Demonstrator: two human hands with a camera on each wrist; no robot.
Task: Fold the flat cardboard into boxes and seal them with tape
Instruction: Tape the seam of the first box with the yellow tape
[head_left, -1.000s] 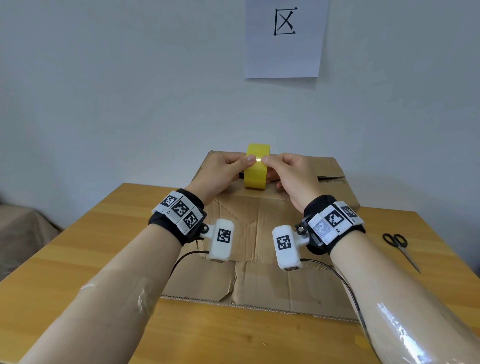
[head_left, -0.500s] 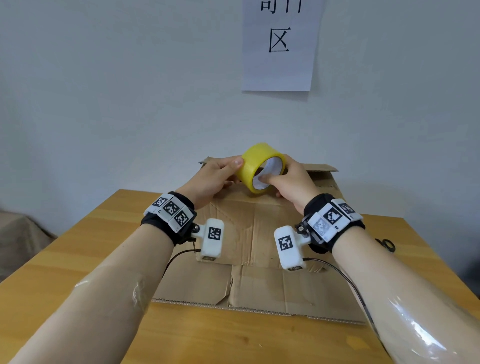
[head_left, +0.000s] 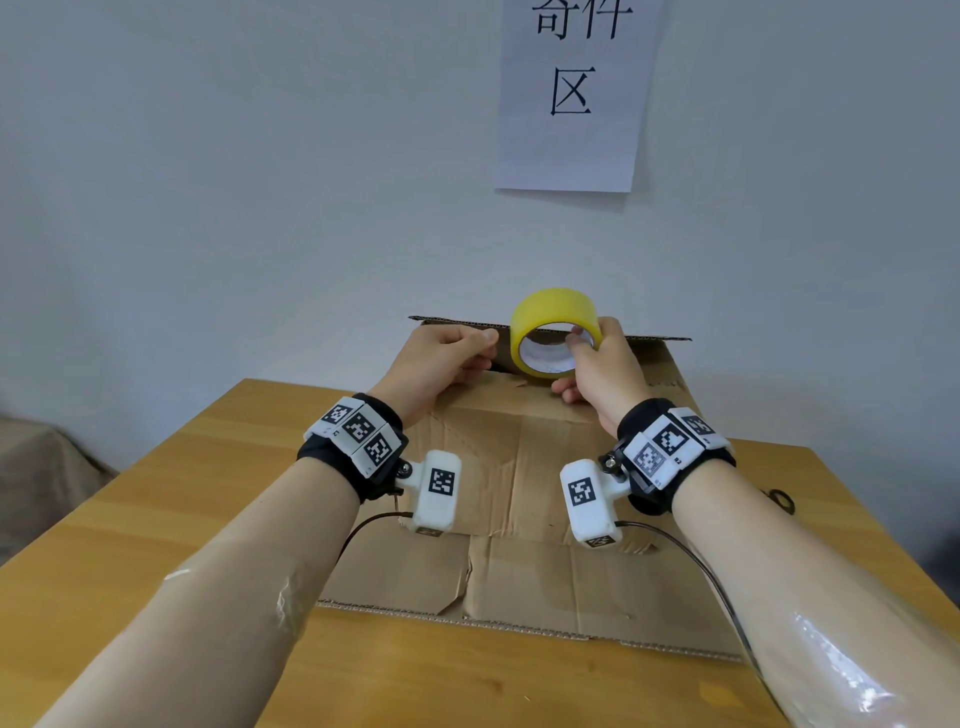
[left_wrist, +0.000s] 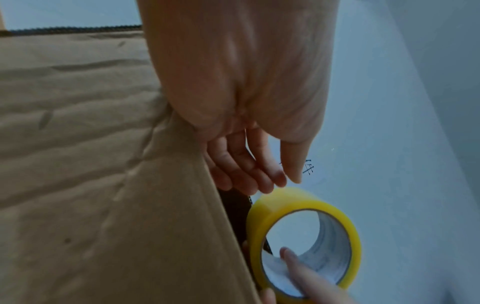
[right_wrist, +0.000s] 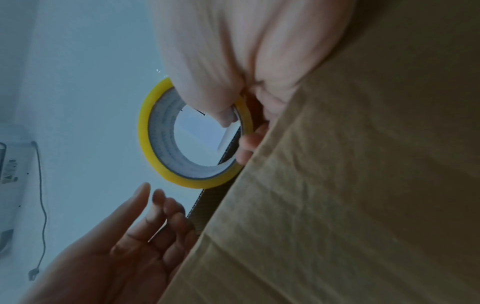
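Note:
A yellow tape roll (head_left: 550, 306) is held above the far edge of the brown cardboard box (head_left: 519, 467), its core facing me. My right hand (head_left: 571, 364) grips it, thumb inside the core and fingers under the outer rim. In the right wrist view the tape roll (right_wrist: 192, 184) sits by the box's far edge, pinched by the right hand (right_wrist: 237, 131). My left hand (head_left: 483, 351) is just left of the roll, fingers relaxed. In the left wrist view the left hand (left_wrist: 280, 179) hovers beside the tape roll (left_wrist: 275, 201), holding nothing I can see.
The box lies on a wooden table (head_left: 156, 519) with a flap spread toward me. Scissors (head_left: 779, 499) lie at the right, mostly hidden behind my right wrist. A paper sign (head_left: 569, 93) hangs on the wall behind.
The roll has turned from edge-on to core facing me. My right thumb went into the core. My left hand came off the roll and drew slightly left.

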